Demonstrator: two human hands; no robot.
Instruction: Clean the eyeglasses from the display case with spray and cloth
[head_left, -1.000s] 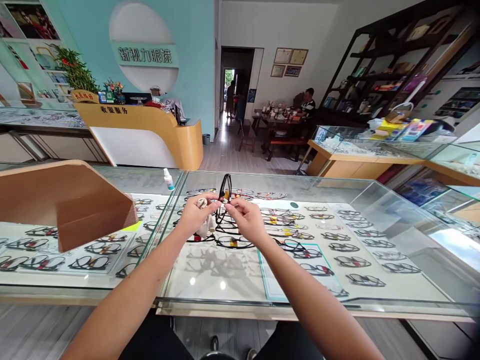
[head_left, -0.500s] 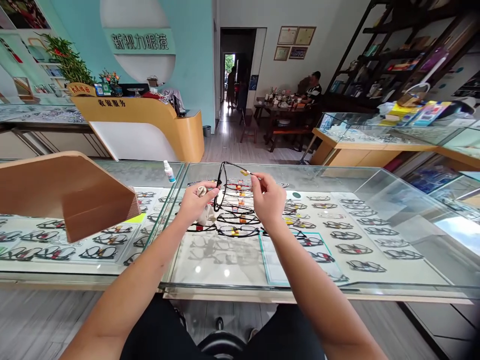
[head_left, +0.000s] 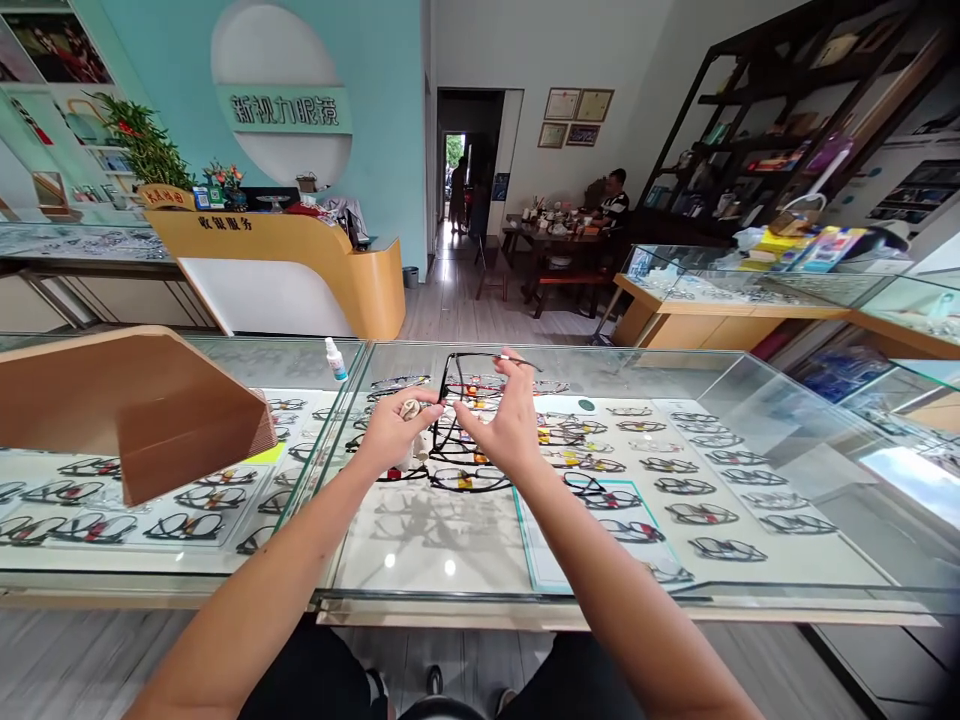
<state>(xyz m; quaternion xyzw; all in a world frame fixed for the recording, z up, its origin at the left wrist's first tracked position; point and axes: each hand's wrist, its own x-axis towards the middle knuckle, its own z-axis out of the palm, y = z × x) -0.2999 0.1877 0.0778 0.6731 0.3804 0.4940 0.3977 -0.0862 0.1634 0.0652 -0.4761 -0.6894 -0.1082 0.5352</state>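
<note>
A black pair of glasses (head_left: 452, 392) is held up above the glass display counter (head_left: 420, 575), one temple arm unfolded towards the right. My left hand (head_left: 394, 430) pinches the frame's left side and also holds a pale cleaning cloth (head_left: 410, 409). My right hand (head_left: 504, 420) grips the frame on the other side, its fingers spread around the frame and the open temple. Several more black frames (head_left: 465, 480) lie on the counter top just below the hands.
Under the glass lie rows of several displayed frames (head_left: 712, 515). A small spray bottle (head_left: 337, 359) stands at the counter's far side. A wooden angled stand (head_left: 135, 410) sits on the left. A person sits at a table (head_left: 559, 238) far back; a yellow reception desk (head_left: 300, 265) is at left.
The right hand has come down from the raised temple tip and now grips the frame nearer the left hand. The frame stays upright with its temple unfolded.
</note>
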